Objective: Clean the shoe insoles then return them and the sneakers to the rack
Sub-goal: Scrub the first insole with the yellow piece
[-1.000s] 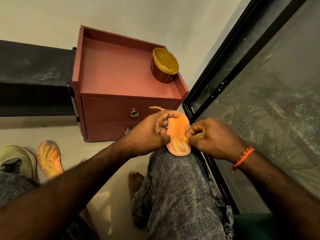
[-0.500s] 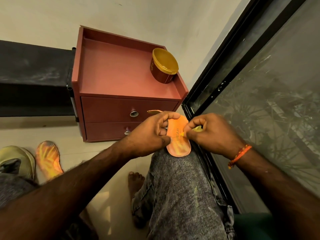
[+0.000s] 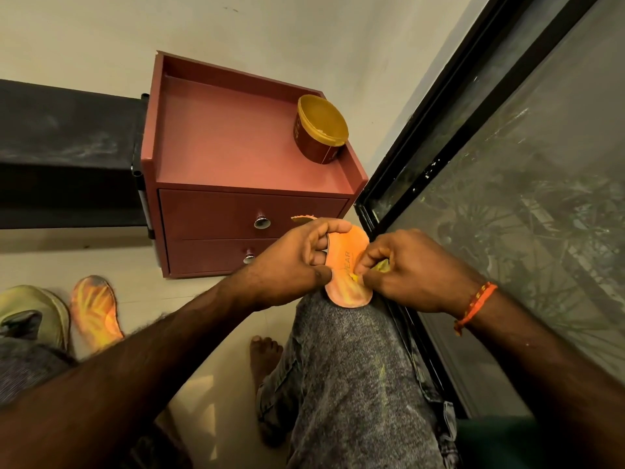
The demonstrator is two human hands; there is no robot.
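Observation:
An orange insole point(image 3: 345, 265) rests on my raised right knee point(image 3: 341, 333). My left hand point(image 3: 291, 265) grips its left edge, thumb low and fingers curled over the top. My right hand point(image 3: 406, 269) pinches a small yellow cleaning piece point(image 3: 380, 267) and presses it against the insole's right side. A second orange insole point(image 3: 94, 309) lies on the floor at the left. Next to it sits a pale green sneaker point(image 3: 33, 313), partly cut off by the frame's edge.
A maroon two-drawer cabinet point(image 3: 236, 211) stands ahead against the wall, with a yellow-lidded tub point(image 3: 319, 130) on top. A dark shelf point(image 3: 64, 154) runs to its left. A black-framed glass door point(image 3: 507, 198) fills the right. My bare foot point(image 3: 265, 353) is on the tiled floor.
My right hand has slid the yellow piece a little up and across the insole. The left hand's grip and the insole have stayed nearly still.

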